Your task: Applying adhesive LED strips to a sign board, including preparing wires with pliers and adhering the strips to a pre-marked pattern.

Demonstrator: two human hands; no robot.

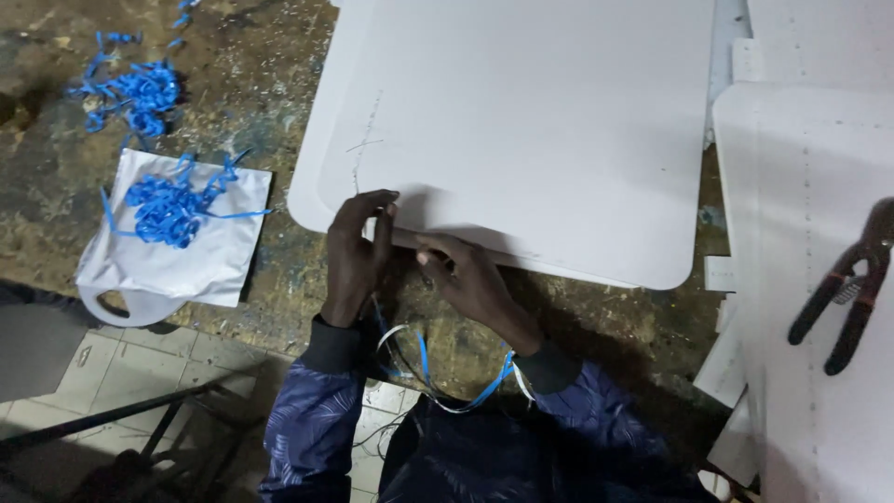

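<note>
At the near edge of the large white rounded-corner sheet panel (521, 130), both hands work side by side on the worn, paint-stained workbench (270, 84). Left hand (357, 256): wrist straight, forearm in a dark blue patterned sleeve rising from below, fingers (382, 219) extended together and curled over the panel's lower edge, pressing on it. Right hand (475, 279): back of the hand upward, angled toward the left hand, fingers folded in against the same edge (what they pinch, if anything, cannot be determined, since the fingertips are hidden). A blue-and-white plastic strip (494, 382) loops below both wrists, hanging off the bench edge near the body.

A second white panel (801, 186) lies to the right, overlapping the first sheet's far side, with red-and-black-handled pliers (852, 284) resting on it. On the left, well apart from the hands, a white plastic bag (168, 270) carries a pile of curled blue plastic shavings (168, 210); more blue shavings (135, 93) lie beyond it.
</note>
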